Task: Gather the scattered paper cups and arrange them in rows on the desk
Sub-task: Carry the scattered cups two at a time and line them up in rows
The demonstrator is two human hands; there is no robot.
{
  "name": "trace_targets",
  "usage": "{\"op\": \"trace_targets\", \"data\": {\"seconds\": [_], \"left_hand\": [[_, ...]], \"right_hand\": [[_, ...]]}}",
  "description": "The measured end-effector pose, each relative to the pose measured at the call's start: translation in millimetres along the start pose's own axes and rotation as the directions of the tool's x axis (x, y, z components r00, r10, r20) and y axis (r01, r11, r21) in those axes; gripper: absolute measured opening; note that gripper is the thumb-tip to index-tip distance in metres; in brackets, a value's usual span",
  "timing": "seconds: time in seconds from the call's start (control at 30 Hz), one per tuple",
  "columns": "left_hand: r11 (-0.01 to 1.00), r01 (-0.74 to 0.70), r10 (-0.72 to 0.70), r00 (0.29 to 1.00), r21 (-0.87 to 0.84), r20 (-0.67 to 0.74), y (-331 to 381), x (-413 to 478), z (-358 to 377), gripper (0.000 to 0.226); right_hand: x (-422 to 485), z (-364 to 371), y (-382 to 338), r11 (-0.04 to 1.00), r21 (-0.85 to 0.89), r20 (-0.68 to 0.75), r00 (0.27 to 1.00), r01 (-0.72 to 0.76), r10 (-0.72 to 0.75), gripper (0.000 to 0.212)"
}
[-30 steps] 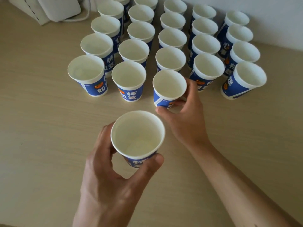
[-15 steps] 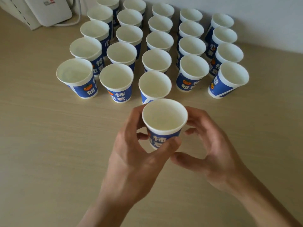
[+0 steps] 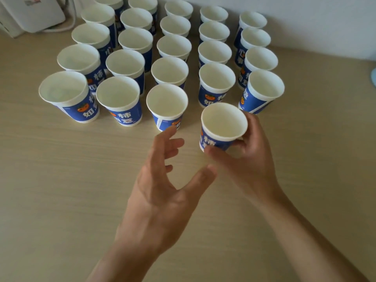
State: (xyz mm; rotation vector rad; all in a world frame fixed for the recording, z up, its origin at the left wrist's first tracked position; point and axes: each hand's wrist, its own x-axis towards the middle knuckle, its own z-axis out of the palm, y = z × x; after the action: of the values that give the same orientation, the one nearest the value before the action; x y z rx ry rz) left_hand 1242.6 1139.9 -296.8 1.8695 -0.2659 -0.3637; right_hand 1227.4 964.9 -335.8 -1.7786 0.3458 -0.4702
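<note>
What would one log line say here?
right hand: holds paper cup | left hand: open, empty | cup: at front of fourth column | other cups: upright in rows on desk

On my feed I see the right hand (image 3: pixel 252 159) gripping a blue-and-white printed paper cup (image 3: pixel 223 123) low on its wall, thumb in front, fingers behind, mouth up. The cup sits just in front of the nearest cup of the fourth column (image 3: pixel 216 84). I can't tell whether its base touches the pale wood-grain desk (image 3: pixel 61 190). The left hand (image 3: pixel 160 192) hovers beside it, fingers spread, holding nothing. Beyond stand five columns of matching cups (image 3: pixel 174 47), upright, running toward the wall (image 3: pixel 305 17). A white plastic box (image 3: pixel 34 15) with a cable (image 3: pixel 67 27) lies far left.
</note>
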Motion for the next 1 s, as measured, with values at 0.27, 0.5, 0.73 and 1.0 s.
{"op": "trace_targets", "data": {"seconds": [0.27, 0.5, 0.73, 1.0], "left_hand": [[0.998, 0.03, -0.033, 0.998, -0.048, -0.053, -8, -8, -5, 0.08], [0.998, 0.018, -0.022, 0.998, -0.062, -0.062, -8, -7, -6, 0.08], [0.999, 0.022, -0.024, 0.998, -0.041, -0.056, -9, -9, -6, 0.081], [0.998, 0.056, -0.056, 0.998, -0.009, -0.019, 18, -42, -12, 0.079]], "right_hand": [[22, 16, 16, 0.996, -0.086, -0.096, 0.995, 0.008, -0.016, 0.067], [28, 20, 17, 0.994, -0.102, -0.142, 0.988, 0.037, -0.051, 0.067], [24, 16, 19, 0.995, -0.096, -0.122, 0.992, 0.027, -0.039, 0.072], [-21, -25, -11, 0.993, -0.042, -0.211, 0.972, -0.114, 0.103, 0.067]]}}
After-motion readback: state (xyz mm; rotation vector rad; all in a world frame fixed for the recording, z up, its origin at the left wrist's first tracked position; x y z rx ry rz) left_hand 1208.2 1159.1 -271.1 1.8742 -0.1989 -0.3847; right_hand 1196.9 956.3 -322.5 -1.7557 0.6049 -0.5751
